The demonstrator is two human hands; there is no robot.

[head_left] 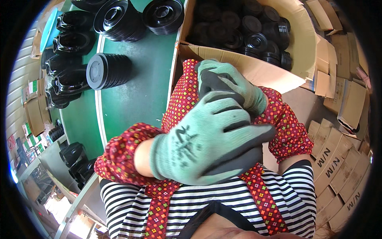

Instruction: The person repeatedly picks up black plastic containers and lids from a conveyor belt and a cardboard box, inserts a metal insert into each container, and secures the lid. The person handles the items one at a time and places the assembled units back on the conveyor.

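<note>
Both my hands wear green knit gloves with dark grey coated palms and are drawn together in front of my chest. My left hand is the nearer one, its back up, with marker strokes on the glove and its fingers bent to the right. Just beyond it my right hand is curled, partly covered by the left. The gloves overlap and seem to touch; whatever lies inside the fingers is hidden. Under them hangs a red patterned apron, with matching sleeve covers on my forearms.
Left is a green table with a stack of black round plastic parts, more stacks behind and glossy black housings along its far side. An open carton of black round parts stands ahead right. Flattened cartons lie at the right.
</note>
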